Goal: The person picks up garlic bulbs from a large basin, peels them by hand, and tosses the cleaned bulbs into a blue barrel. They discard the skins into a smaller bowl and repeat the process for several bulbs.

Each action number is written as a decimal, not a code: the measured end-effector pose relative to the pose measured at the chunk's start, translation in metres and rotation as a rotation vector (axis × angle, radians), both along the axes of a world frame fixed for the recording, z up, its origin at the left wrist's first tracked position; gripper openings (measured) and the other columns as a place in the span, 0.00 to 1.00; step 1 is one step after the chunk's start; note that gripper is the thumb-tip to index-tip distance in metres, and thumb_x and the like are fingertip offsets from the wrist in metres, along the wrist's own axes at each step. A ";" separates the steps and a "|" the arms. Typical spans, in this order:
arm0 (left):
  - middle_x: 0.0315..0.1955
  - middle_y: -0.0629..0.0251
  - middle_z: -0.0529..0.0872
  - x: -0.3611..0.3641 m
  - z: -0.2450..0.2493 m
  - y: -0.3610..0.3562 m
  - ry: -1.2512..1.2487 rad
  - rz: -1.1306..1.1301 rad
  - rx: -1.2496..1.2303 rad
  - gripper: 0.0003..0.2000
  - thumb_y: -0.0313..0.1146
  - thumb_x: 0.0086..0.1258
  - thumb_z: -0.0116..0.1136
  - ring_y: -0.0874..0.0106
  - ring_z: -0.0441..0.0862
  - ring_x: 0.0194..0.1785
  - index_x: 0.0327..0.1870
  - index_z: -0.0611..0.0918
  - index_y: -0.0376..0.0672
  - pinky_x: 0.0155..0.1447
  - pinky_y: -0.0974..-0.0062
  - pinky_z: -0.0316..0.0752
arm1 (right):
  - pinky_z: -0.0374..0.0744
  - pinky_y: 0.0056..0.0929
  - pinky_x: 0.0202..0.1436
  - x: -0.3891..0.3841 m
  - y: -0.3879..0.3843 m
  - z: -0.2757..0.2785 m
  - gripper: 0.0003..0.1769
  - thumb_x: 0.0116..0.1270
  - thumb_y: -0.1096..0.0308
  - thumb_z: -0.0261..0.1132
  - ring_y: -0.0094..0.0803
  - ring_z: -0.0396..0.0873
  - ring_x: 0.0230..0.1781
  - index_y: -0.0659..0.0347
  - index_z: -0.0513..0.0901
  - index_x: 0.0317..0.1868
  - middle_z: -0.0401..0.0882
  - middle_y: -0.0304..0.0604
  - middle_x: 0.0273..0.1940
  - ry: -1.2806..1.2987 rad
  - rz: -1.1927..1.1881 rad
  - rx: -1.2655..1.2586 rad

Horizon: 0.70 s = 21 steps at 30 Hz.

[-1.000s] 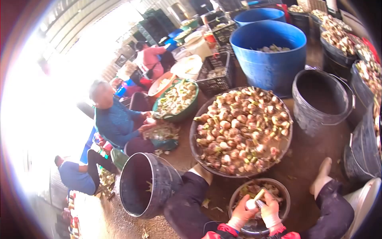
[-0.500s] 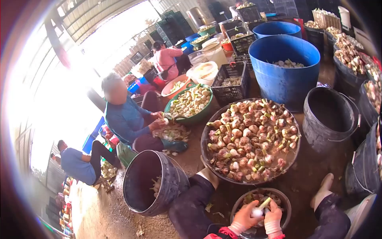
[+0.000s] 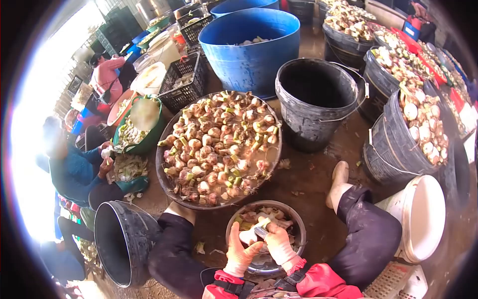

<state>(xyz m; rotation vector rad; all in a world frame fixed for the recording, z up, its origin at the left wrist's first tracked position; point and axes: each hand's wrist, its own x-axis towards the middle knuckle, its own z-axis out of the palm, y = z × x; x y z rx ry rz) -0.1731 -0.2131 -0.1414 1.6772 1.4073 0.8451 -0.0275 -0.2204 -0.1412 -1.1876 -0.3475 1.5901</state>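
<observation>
My left hand (image 3: 240, 255) is closed around a white garlic bulb (image 3: 247, 236) with a pale stem. My right hand (image 3: 278, 242) grips a short grey tool that looks like a small knife (image 3: 260, 231), its end against the bulb. Both hands are over a metal bowl (image 3: 302, 234) holding peeled skins and scraps. Just beyond the bowl stands a wide round tub (image 3: 167, 187) full of unpeeled garlic bulbs (image 3: 214, 144) with cut stems, some lying in muddy water. My fingers partly hide the knife and the bulb.
Black buckets (image 3: 316, 104) stand beyond my right foot and by my left knee. A white bucket (image 3: 423, 219) leans at right. Garlic-filled buckets (image 3: 393, 144) line the right side. A blue barrel (image 3: 251, 62) stands behind the tub. A co-worker in a blue top (image 3: 74, 169) sits at left.
My view has turned to the right, so the tub and bowl sit further left. My right hand has gone from the long green stem to pressing the knife against the bulb.
</observation>
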 end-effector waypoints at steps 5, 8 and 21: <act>0.25 0.60 0.79 0.029 0.041 0.011 -0.803 0.408 -0.682 0.38 0.66 0.64 0.49 0.72 0.71 0.20 0.59 0.72 0.37 0.22 0.74 0.67 | 0.74 0.19 0.47 0.008 0.003 0.030 0.15 0.66 0.78 0.56 0.21 0.77 0.44 0.65 0.81 0.52 0.82 0.37 0.44 -0.039 0.035 0.067; 0.20 0.63 0.76 0.007 0.026 0.030 -1.053 0.186 -1.296 0.37 0.74 0.62 0.36 0.73 0.60 0.12 0.31 0.79 0.44 0.16 0.76 0.54 | 0.76 0.20 0.44 0.014 0.003 0.023 0.10 0.67 0.74 0.60 0.23 0.78 0.39 0.63 0.82 0.47 0.82 0.36 0.39 0.300 0.009 0.060; 0.40 0.62 0.81 0.004 0.035 0.006 -0.837 0.189 -0.664 0.35 0.38 0.52 0.75 0.64 0.83 0.37 0.60 0.67 0.46 0.40 0.66 0.83 | 0.73 0.17 0.35 0.011 0.008 0.004 0.11 0.67 0.73 0.63 0.17 0.74 0.32 0.59 0.83 0.49 0.79 0.30 0.35 0.075 0.116 0.150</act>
